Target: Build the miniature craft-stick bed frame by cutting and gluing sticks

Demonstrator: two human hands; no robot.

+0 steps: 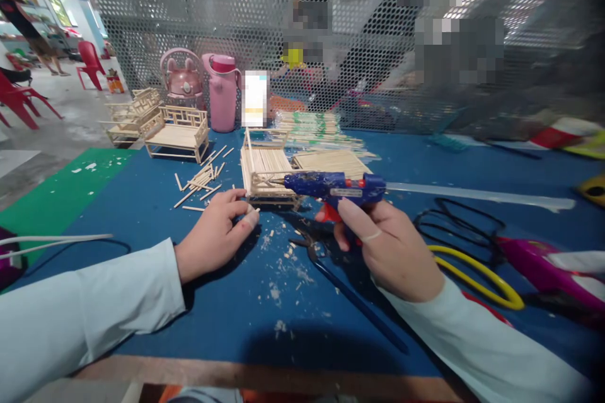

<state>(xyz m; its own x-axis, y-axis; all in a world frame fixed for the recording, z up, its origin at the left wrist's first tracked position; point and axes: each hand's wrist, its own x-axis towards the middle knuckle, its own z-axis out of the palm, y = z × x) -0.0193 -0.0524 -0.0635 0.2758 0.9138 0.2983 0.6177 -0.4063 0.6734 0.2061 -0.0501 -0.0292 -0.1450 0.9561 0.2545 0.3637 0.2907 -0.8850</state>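
Observation:
My right hand (401, 249) is closed round the grip of a blue hot glue gun (321, 186), with fingers at its red trigger. A long clear glue stick (482, 195) sticks out of its back. The nozzle points left, over the front of a small wooden stick bench (267, 164). At the front left corner of this bench, my left hand (220, 230) rests on the table with its fingers curled. The pale end of a small wooden stick (258, 210) shows between its thumb and fingers; the rest is hidden.
Nippers with blue handles (350, 289) lie in front. Loose short sticks (201, 182), finished little benches (174, 132) and a pink bottle (223, 94) stand left. Bundled sticks (307, 123) lie behind. On the right are a black cable (454, 227), yellow ring (486, 271) and magenta tool (534, 264).

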